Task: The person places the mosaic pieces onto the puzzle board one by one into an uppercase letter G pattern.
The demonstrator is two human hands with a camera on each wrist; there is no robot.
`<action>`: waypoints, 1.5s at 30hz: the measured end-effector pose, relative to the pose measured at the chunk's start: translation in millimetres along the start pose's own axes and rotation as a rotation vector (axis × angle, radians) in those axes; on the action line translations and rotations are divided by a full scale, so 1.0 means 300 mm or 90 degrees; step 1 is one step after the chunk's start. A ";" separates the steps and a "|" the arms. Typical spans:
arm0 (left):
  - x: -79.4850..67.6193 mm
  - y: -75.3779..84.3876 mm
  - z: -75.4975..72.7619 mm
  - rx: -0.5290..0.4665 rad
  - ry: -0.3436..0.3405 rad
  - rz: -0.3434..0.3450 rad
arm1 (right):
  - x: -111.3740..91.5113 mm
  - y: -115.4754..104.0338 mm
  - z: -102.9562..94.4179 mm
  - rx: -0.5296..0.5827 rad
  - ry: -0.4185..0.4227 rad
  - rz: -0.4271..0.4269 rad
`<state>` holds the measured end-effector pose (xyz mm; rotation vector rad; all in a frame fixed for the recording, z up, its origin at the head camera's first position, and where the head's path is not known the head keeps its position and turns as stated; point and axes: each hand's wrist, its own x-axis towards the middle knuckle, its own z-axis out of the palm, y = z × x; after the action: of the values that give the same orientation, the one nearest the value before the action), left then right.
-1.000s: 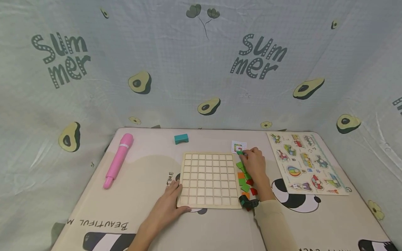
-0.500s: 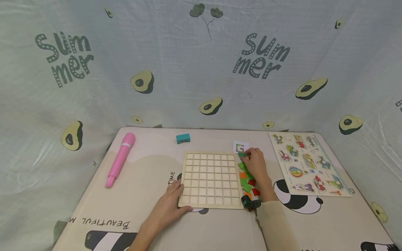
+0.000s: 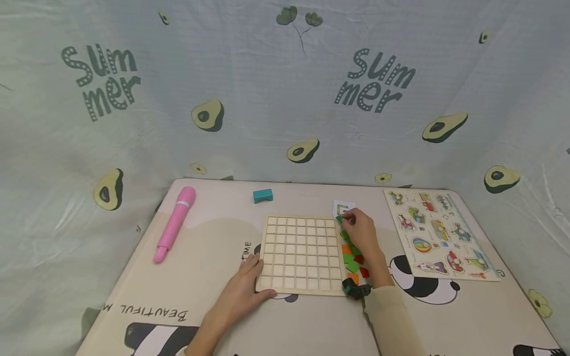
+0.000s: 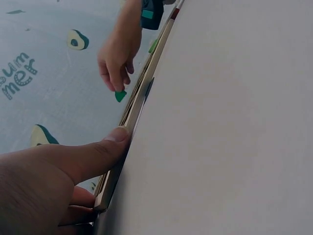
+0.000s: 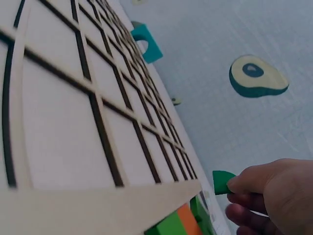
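Note:
A square wooden grid board (image 3: 303,290) lies mid-table. My left hand (image 3: 240,287) holds its near left corner, the thumb (image 4: 117,134) against the front edge and the fingers along the left side. My right hand (image 3: 361,231) is by the board's far right corner. Between its thumb and fingertips it pinches a green quarter-round block (image 5: 222,182), raised above the table. Under and beside that hand lie several loose blocks, among them a green block (image 3: 352,266), an orange block (image 3: 346,248) and a red block (image 3: 364,272). A small printed pattern card (image 3: 343,205), partly covered, lies just behind.
At the back stands a teal arch block (image 3: 262,195). A pink stick-like tube (image 3: 175,222) lies on the left. On the right is a flat picture puzzle board (image 3: 441,235). A printed cloth (image 3: 258,99) hangs behind the table's far edge.
My right hand has shifted slightly left with the green block, from in front of the card to the board's far right corner. My left hand stays at its corner. The head view has turned slightly.

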<state>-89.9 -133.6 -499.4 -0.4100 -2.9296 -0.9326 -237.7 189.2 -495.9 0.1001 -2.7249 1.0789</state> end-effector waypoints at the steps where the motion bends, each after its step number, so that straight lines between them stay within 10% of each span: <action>1: -0.001 0.000 0.000 -0.001 0.000 -0.001 | -0.002 -0.007 0.000 0.005 0.001 -0.009; 24: -0.005 -0.002 -0.001 0.005 -0.006 -0.005 | 0.019 -0.248 0.138 0.095 -0.129 -0.116; 45: -0.009 -0.007 -0.006 0.003 -0.019 -0.012 | -0.003 -0.321 0.263 0.090 -0.179 -0.146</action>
<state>-87.8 -136.8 -499.5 -0.4007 -2.9661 -0.9302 -236.5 65.0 -487.6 0.6130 -2.7791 1.2684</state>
